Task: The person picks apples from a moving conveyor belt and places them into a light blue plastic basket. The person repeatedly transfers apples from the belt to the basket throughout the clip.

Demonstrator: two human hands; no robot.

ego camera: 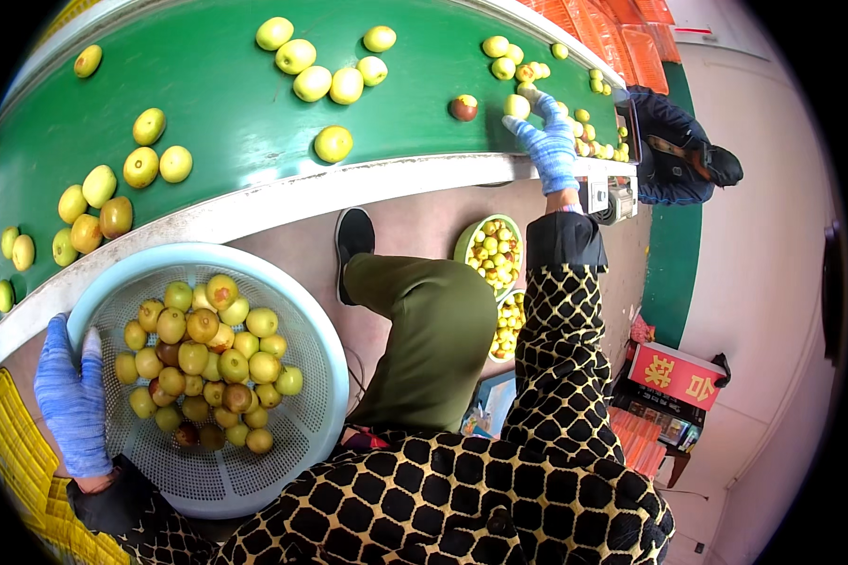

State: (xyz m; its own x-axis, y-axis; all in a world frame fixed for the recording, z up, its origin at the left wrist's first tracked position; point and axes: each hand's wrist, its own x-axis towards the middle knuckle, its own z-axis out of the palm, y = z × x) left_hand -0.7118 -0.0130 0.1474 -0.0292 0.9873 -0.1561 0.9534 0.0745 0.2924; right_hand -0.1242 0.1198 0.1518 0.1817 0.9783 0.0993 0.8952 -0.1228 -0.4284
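Observation:
My left hand point(74, 395), in a blue knitted glove with light fingertips, grips the rim of a light blue plastic colander point(339, 374). Green and brownish jujube fruits point(193, 358) lie heaped in it. Over the green conveyor belt point(233, 106) reaches my right hand point(551, 141), gloved the same way, its thumb and fingers around a pale green jujube point(516, 106); whether it bears the fruit's weight I cannot tell. A half-red jujube point(464, 108) lies to the left of that hand. More jujubes are scattered along the belt, with a dense group just beyond the hand.
The belt's white metal edge point(396, 176) curves before me. Tubs of jujubes point(459, 247) stand on the floor beside my leg. Yellow crates point(14, 452) are at lower left, orange crates point(643, 56) behind the belt. A person in dark clothes point(678, 155) is at the belt's far end.

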